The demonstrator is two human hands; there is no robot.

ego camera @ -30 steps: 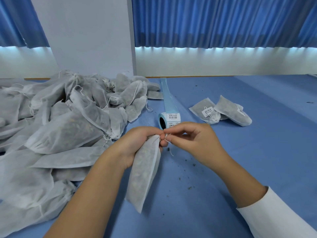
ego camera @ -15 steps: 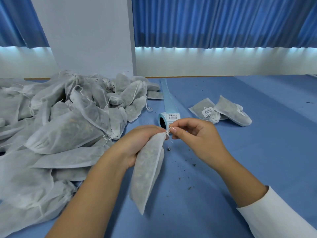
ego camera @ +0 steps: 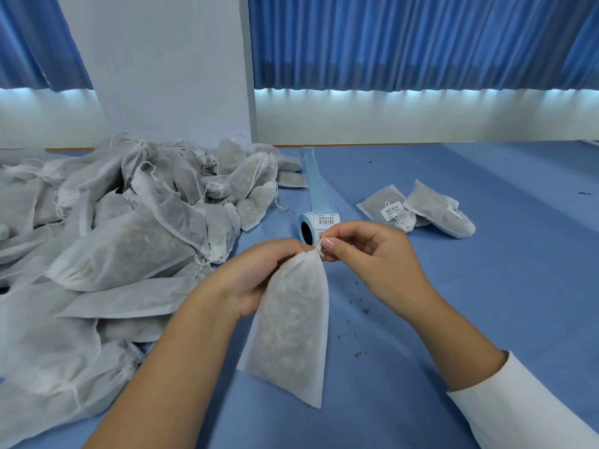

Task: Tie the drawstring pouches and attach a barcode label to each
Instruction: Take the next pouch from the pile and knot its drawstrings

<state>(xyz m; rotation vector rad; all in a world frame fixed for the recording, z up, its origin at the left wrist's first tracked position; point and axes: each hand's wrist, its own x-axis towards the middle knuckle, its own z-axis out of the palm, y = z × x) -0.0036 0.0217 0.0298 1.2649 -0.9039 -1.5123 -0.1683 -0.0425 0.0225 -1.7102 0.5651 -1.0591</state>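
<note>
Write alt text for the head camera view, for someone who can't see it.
A person's left hand grips the neck of a filled white pouch while the right hand pinches its drawstring, above a blue table. A pile of pouches lies left; a label roll and two labelled pouches lie beyond.

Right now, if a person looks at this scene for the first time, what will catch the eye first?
First the pouch at centre: the left hand grips its neck while the right hand pinches its drawstring. Next the big heap of grey pouches on the left side of the blue table. Behind the hands stands a label roll, with two labelled pouches to its right.
</note>
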